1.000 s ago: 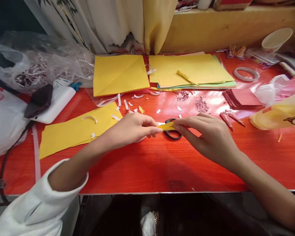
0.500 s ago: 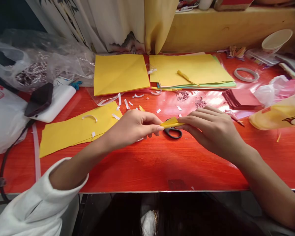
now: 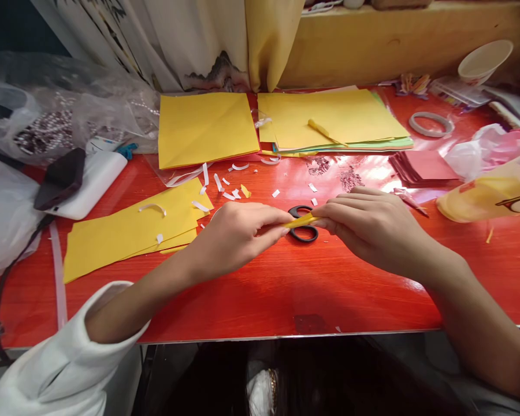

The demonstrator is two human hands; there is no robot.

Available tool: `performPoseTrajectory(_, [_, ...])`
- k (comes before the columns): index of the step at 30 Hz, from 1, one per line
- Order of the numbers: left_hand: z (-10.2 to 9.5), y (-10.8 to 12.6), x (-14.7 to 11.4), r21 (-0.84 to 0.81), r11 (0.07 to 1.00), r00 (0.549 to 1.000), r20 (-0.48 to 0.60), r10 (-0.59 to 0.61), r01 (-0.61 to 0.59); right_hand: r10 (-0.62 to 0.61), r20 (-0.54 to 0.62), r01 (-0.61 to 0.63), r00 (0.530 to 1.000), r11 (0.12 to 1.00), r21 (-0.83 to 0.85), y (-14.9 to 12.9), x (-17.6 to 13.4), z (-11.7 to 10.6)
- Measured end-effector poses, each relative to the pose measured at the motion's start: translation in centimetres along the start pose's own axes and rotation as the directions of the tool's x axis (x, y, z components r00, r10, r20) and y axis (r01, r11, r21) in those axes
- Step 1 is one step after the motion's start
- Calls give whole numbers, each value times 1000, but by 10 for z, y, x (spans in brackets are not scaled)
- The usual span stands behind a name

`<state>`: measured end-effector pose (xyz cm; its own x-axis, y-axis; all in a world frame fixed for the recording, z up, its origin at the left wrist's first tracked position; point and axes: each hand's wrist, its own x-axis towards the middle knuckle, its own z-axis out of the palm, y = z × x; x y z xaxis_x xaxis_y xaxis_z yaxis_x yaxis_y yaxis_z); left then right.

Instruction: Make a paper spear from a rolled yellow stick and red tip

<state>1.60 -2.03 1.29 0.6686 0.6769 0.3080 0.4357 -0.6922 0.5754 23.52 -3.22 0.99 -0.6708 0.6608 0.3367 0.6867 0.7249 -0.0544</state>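
Between my two hands is a narrow rolled piece of yellow paper [image 3: 301, 221], held above the table. My left hand [image 3: 247, 234] pinches its left end between thumb and fingers. At the other end, my right hand [image 3: 368, 228] is closed on it, with the fingertips partly hidden. Behind and below the roll lie scissors [image 3: 304, 234] with black handles; their blades are out of sight. Left of my left hand, cut yellow strips [image 3: 112, 231] lie overlapping on the red table [image 3: 260, 300]. A finished-looking yellow paper roll [image 3: 325, 133] with a thin tail rests on the paper stack.
Yellow sheets [image 3: 208, 130] and a mixed paper stack [image 3: 338, 118] lie at the back. Dark red paper squares [image 3: 429, 166], a tape roll [image 3: 431, 125] and a yellowish cup [image 3: 472, 199] are to the right. Left are a phone [image 3: 63, 179] and plastic bags [image 3: 4, 214]. White scraps are scattered centrally.
The yellow paper between my hands looks narrower, its raised flap now wrapped down. My left fingers have straightened along it. The whole view has shifted slightly.
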Motion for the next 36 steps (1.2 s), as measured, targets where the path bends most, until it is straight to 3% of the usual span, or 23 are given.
performPoseTrajectory(9, [8,-8,-4,254,953,987,43,157,-163,39,95,-41,995,999,16,0,-2,3])
performPoseTrajectory(12, [8,-10,-5,341,901,963,89,255,-270,52,144,-57,988,998,29,1,-2,4])
performPoseTrajectory(18, [8,-14,-6,528,764,929,207,307,-370,85,282,-146,956,969,201,4,-3,7])
performPoseTrajectory(24, [-5,-18,-4,359,867,937,187,296,-346,280,320,-355,905,911,207,15,-2,-7])
performPoseTrajectory(27, [-14,-17,-1,135,968,964,193,183,-210,288,304,-387,908,855,345,25,-5,-16])
performPoseTrajectory(31, [-18,-15,1,-50,998,969,240,56,-45,282,246,-370,927,792,486,30,-6,-22])
performPoseTrajectory(36, [-12,-15,0,2,989,961,238,141,-146,329,240,-406,913,780,477,31,-2,-17])
